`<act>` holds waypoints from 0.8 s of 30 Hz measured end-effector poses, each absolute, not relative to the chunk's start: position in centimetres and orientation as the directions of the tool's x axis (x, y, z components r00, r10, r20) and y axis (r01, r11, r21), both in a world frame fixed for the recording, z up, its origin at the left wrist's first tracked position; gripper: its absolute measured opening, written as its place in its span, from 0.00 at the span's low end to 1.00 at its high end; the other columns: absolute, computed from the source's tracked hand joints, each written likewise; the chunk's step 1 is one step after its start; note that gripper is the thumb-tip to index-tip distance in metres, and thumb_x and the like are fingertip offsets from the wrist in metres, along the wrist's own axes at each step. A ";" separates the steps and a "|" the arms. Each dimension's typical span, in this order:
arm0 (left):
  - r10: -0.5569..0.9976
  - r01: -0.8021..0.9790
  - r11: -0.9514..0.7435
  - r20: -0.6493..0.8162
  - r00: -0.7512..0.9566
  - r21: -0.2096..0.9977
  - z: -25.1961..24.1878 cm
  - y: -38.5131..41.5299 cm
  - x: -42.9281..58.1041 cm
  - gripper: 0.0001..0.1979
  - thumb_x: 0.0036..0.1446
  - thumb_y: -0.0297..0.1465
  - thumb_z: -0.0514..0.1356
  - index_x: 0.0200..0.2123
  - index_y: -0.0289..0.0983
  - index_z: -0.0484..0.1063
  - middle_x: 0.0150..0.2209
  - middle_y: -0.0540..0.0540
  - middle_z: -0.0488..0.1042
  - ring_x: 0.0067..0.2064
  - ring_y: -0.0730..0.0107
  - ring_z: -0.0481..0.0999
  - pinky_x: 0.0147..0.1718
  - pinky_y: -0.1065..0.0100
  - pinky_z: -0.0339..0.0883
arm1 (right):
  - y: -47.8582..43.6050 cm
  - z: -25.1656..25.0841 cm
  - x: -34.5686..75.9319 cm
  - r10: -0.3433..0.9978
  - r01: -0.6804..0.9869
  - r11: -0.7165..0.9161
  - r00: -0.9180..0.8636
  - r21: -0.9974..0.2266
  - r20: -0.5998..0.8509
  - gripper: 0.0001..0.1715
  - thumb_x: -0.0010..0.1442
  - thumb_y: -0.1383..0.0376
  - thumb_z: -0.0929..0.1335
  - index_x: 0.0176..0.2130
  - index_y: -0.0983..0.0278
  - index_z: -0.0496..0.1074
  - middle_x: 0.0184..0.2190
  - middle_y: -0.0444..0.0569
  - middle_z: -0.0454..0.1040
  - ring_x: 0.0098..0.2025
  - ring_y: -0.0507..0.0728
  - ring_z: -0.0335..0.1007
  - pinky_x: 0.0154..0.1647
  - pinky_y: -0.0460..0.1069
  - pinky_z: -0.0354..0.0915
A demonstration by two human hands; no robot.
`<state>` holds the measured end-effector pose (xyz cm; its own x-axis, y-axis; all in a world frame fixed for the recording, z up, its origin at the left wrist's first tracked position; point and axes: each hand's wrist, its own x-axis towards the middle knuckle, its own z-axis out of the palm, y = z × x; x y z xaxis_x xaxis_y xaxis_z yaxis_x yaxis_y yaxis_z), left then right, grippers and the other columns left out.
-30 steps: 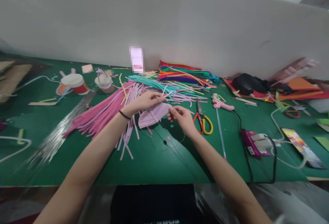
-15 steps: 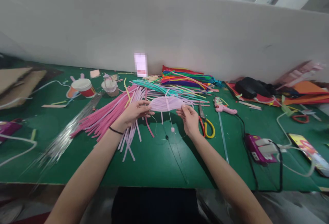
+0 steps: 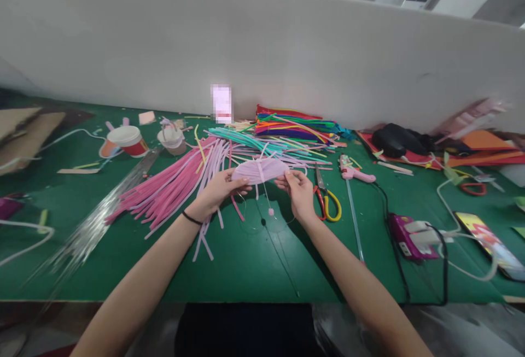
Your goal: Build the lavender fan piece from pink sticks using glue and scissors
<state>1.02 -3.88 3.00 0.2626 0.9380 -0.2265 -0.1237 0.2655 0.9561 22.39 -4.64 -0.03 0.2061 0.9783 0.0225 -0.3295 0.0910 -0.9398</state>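
A flat oval bundle of lilac pipe cleaners (image 3: pixel 261 170) is held above the green table (image 3: pixel 246 258), tied across its middle. My left hand (image 3: pixel 216 193) pinches its left end with closed fingers. My right hand (image 3: pixel 298 192) pinches its right end the same way. A thin thread with a small pink bead (image 3: pixel 270 212) dangles from the bundle's middle. A black band circles my left wrist.
Pink and lilac pipe cleaners (image 3: pixel 172 182) fan out left, with stacked coloured ones (image 3: pixel 291 122) at the wall. Scissors (image 3: pixel 326 198), a pink glue gun (image 3: pixel 355 171), a power strip (image 3: pixel 412 231), a phone (image 3: pixel 488 242), paper cups (image 3: pixel 127 141) and silver wires (image 3: pixel 90 226) lie around.
Both hands have drawn a little closer together and lowered the lilac bundle slightly; earlier it was tilted and folded, then stretched flat. The view shifted a bit.
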 end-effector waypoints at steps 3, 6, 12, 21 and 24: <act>0.921 -0.131 0.336 -0.296 0.253 0.933 2.8 -3.9 1.2 0.17 0.47 0.30 0.71 0.39 0.33 0.73 0.29 0.47 0.79 0.30 0.72 0.79 0.31 0.74 0.75 | -4.6 -0.2 22.4 0.978 -0.309 0.081 0.206 -0.948 0.017 0.20 0.50 0.52 0.74 0.34 0.62 0.68 0.27 0.46 0.79 0.28 0.55 0.78 0.32 0.49 0.73; 0.918 -0.150 0.341 -0.295 0.263 0.928 2.7 -3.8 0.8 0.15 0.46 0.30 0.72 0.37 0.34 0.73 0.27 0.48 0.78 0.29 0.73 0.79 0.30 0.75 0.74 | -4.4 0.1 22.8 0.989 -0.315 0.030 0.147 -0.949 -0.018 0.21 0.48 0.53 0.76 0.34 0.62 0.68 0.26 0.44 0.78 0.28 0.55 0.78 0.32 0.49 0.74; 0.924 -0.158 0.310 -0.258 0.284 0.937 2.6 -4.0 0.7 0.17 0.44 0.33 0.73 0.35 0.33 0.73 0.27 0.48 0.78 0.28 0.75 0.78 0.31 0.76 0.73 | -4.8 0.7 23.5 0.923 -0.248 -0.306 -0.315 -0.919 -0.223 0.20 0.47 0.56 0.77 0.36 0.65 0.74 0.33 0.51 0.81 0.31 0.54 0.79 0.32 0.46 0.73; 0.922 -0.230 0.312 -0.236 0.306 0.922 2.8 -4.3 1.2 0.17 0.41 0.30 0.74 0.35 0.33 0.74 0.27 0.49 0.77 0.28 0.76 0.77 0.32 0.75 0.73 | -4.8 1.0 23.6 0.902 -0.214 -0.330 -0.357 -0.919 -0.241 0.19 0.48 0.55 0.77 0.35 0.66 0.78 0.34 0.52 0.81 0.32 0.54 0.79 0.30 0.44 0.71; 0.924 -0.286 0.311 -0.218 0.314 0.907 2.9 -4.4 1.2 0.17 0.44 0.33 0.73 0.37 0.33 0.75 0.31 0.47 0.79 0.32 0.73 0.79 0.34 0.73 0.75 | -4.8 1.1 23.5 0.919 -0.269 -0.321 -0.320 -0.908 -0.230 0.17 0.48 0.56 0.77 0.34 0.64 0.78 0.33 0.50 0.81 0.31 0.54 0.78 0.30 0.45 0.71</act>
<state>1.22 -4.40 2.88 0.3139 0.9242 -0.2178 -0.2856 0.3107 0.9066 23.48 -4.80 1.08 -0.3202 0.9190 -0.2299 -0.2692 -0.3209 -0.9080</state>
